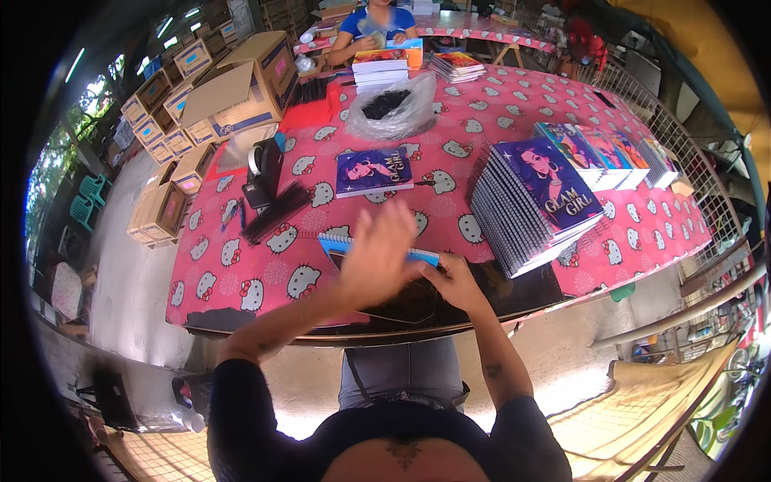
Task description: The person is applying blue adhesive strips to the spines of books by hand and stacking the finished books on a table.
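Note:
Close in front of me a light-blue notebook [427, 257] lies at the table's near side, a row of punched holes or coil along its far edge. My left hand [381, 253] is over its middle, fingers smeared by motion, and covers much of it. At its right end my right hand [452, 283] pinches the edge between thumb and fingers. Beyond my hands a single purple notebook [374, 172] with a drawn figure on its cover lies flat. To the right rises a tall stack of the same spiral notebooks [540, 201].
Black binding coils [277, 213] lie left of my hands beside a black tool [263, 173]. A clear plastic bag [392, 108] holds more black material. Colourful notebook stacks [614, 157] stand far right. Cartons [241, 88] are piled left. Across the table sits a person in blue [377, 28].

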Demonstrator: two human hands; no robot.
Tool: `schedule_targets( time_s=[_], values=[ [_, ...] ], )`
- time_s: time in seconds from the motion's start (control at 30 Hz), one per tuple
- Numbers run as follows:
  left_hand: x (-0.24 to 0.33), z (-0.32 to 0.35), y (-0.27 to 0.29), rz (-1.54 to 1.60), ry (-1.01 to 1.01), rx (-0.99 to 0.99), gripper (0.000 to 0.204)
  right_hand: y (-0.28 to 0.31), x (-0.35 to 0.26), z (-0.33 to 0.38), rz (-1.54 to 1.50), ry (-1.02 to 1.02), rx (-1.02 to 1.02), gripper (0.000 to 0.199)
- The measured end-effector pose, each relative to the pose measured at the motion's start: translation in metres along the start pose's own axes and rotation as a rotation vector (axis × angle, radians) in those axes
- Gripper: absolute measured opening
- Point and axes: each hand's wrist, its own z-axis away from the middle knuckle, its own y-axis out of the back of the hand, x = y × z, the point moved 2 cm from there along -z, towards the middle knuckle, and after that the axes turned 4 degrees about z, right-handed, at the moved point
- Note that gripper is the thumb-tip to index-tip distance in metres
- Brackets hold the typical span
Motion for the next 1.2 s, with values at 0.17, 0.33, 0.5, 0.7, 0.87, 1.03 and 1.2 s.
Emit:
schedule_targets(
  time_s=[0.17,0.33,0.5,0.7,0.87,1.03,1.2],
  values=[
    [0.008,0.016,-0.022,0.128,-0.061,0.152,0.087,-0.001,-0.010,-0.002,-0.032,0.007,-0.020,0.021],
    [-0.026,-0.023,0.003,0.098,0.103,0.197,0.075,0.000,-0.031,-0.007,0.065,-0.068,-0.095,0.021],
    [0.005,0.012,-0.011,0.297,0.050,0.168,0.075,-0.009,-0.005,-0.007,0.001,0.084,-0.021,0.019],
    [0.014,0.016,-0.007,0.359,0.106,0.230,0.065,0.004,-0.013,-0.007,0.109,0.019,-0.075,0.021],
    [-0.017,-0.013,0.008,0.521,0.123,0.354,0.024,0.025,-0.013,-0.004,-0.207,-0.042,0.010,0.024],
    [-0.021,-0.015,0.001,0.551,0.122,0.287,0.013,0.039,-0.027,-0.023,0.021,0.070,-0.106,0.013],
    [-0.015,-0.013,0.004,0.539,0.121,0.281,0.015,0.028,-0.048,-0.028,0.240,0.209,0.045,0.020]
  ],
)
